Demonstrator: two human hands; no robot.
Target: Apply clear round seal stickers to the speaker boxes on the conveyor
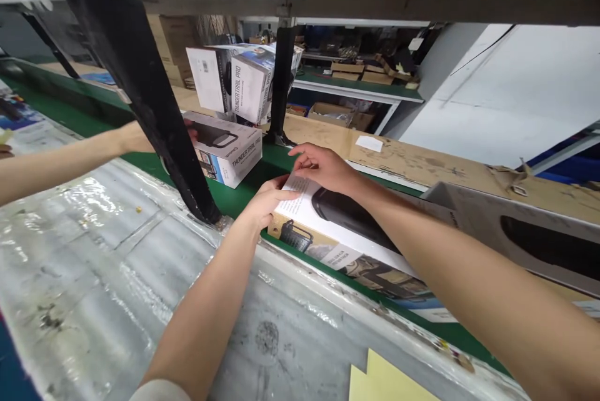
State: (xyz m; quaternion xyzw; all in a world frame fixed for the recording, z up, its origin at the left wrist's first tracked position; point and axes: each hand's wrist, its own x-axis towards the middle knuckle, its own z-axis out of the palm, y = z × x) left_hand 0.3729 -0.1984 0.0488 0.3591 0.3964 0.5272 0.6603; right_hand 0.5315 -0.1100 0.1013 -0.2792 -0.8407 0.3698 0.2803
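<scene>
One box (pixel 344 235) lies lengthwise on the belt (pixel 229 198), running rightward from the left grip (pixel 267 204), nearer, clasped on its end; the right grip (pixel 325 167) curls over its top, whether pinching I cannot tell.

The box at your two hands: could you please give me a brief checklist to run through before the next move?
1. Left hand on the box: ok, at its end.
2. Right hand touching it: cannot tell; near the same end.
3. Box flat on the green belt: ok.
4. Gap to the box ahead: ok, belt shows between.
5. Box ahead free of other hands: not ok, a co-worker's hand is at it.
</scene>
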